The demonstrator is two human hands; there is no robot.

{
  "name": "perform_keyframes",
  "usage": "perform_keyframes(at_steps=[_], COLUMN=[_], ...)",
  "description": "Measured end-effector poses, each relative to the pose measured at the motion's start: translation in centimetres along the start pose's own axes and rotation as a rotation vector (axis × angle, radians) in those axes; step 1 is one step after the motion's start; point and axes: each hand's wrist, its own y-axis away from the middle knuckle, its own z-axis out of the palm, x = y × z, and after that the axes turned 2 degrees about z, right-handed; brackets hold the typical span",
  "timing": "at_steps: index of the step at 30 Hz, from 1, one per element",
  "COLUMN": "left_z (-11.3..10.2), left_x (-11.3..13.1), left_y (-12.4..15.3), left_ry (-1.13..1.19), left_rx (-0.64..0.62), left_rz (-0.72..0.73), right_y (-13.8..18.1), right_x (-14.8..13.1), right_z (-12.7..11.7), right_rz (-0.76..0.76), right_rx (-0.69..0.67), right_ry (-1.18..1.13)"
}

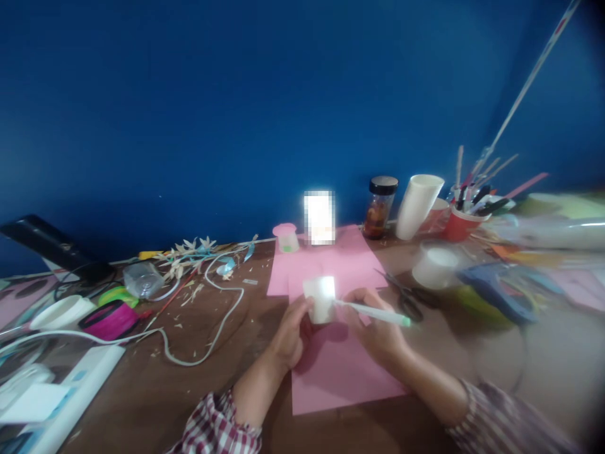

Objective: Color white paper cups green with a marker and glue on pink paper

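My left hand (293, 331) is closed around the left side of a small white paper cup (321, 301), which is lifted over a pink paper sheet (331, 372). In my right hand (373, 325) is a white pen with a green end (375, 312). Its tip points left and meets, or nearly meets, the cup's right side; I cannot tell whether they touch. Behind the cup, a second pink sheet (340, 265) bears a small pale cup with a pink top (285, 238) and a bright, blurred-out rectangle (319, 217).
Scissors (401, 295) lie right of the sheets. A dark-lidded jar (380, 208), a tall white cup (418, 207) and a red cup of pens (466, 222) stand along the wall. A blue glue gun (501, 290) is at right. White cable (208, 360), tape rolls (109, 320) and scraps lie left.
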Motion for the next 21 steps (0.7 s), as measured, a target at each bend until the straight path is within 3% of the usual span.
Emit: perform_keyframes(at_steps=[21], left_z=[-0.42], left_x=[-0.36], left_y=[-0.02], left_ry=[-0.042], left_rx=[0.050], left_rz=[0.005], right_y=[0.02], right_x=[-0.17], right_z=[-0.04], right_rz=[-0.006], right_rx=[-0.016], right_ry=[-0.032])
